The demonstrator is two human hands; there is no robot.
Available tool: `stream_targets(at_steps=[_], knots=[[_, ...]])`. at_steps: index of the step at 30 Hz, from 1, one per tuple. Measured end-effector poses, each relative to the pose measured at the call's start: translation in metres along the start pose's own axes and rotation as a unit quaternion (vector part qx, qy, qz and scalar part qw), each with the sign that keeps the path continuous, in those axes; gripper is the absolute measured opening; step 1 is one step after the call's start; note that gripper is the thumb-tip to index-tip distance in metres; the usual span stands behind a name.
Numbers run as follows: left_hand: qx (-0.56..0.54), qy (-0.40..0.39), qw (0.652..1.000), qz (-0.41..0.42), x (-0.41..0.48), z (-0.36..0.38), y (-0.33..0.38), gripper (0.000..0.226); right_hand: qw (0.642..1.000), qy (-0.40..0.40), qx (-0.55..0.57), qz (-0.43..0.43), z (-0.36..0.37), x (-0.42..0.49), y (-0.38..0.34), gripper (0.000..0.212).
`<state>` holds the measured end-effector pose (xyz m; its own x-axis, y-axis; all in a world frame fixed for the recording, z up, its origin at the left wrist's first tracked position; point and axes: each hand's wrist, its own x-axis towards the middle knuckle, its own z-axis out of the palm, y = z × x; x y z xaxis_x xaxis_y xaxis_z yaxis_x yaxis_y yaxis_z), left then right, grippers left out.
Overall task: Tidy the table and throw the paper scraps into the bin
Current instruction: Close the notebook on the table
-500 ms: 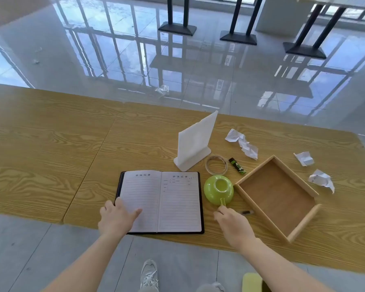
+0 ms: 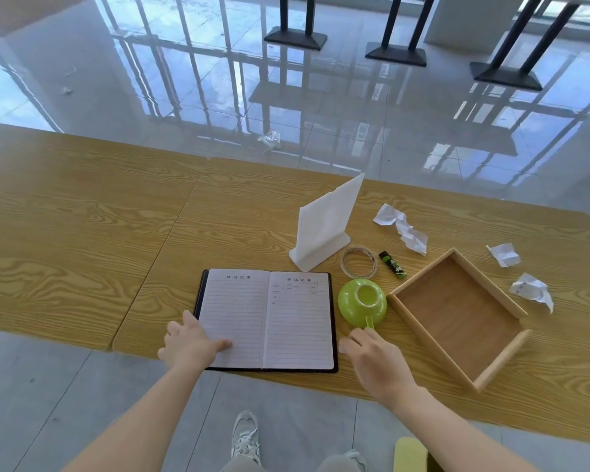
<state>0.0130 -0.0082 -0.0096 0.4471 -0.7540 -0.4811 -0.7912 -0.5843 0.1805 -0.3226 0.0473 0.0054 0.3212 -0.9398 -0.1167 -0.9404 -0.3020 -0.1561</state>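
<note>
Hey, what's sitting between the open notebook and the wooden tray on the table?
In the head view, an upside-down green cup sits between the notebook and the wooden tray, its handle pointing toward the table's near edge.

Open notebook (image 2: 266, 318): header 会议记录 was printed at top of L page, same header repeated at top of R page. Small form lines under R header were too tiny to read. Black-green tube (image 2: 392, 265): label print was illegible.
</note>
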Motion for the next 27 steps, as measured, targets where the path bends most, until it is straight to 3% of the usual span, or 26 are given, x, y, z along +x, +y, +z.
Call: stream_targets(at_steps=[5,10,13,17,22,27], knots=[[-0.017,0.010,1.000,0.009,0.001,0.003,-0.004,0.097,0.993,0.070,0.088,0.023,-0.017,0.020,-0.013,0.015],[-0.097,0.007,0.995,0.025,0.005,0.002,-0.009,0.081,0.977,0.059,0.181,0.097,-0.025,0.045,-0.015,0.014],[-0.124,0.000,0.992,0.015,0.006,0.000,-0.010,0.071,0.980,0.020,0.163,0.113,-0.017,0.051,-0.011,0.018],[-0.226,0.028,0.973,0.043,0.002,-0.010,-0.010,0.040,0.987,-0.006,0.097,0.131,0.003,0.043,-0.005,0.019],[-0.265,0.076,0.953,0.122,-0.023,-0.027,-0.001,0.051,0.992,-0.027,0.014,0.121,0.020,0.031,0.001,0.018],[-0.266,0.085,0.934,0.225,-0.062,-0.032,0.023,0.055,0.994,0.007,0.023,0.106,0.023,0.026,0.000,0.027]])
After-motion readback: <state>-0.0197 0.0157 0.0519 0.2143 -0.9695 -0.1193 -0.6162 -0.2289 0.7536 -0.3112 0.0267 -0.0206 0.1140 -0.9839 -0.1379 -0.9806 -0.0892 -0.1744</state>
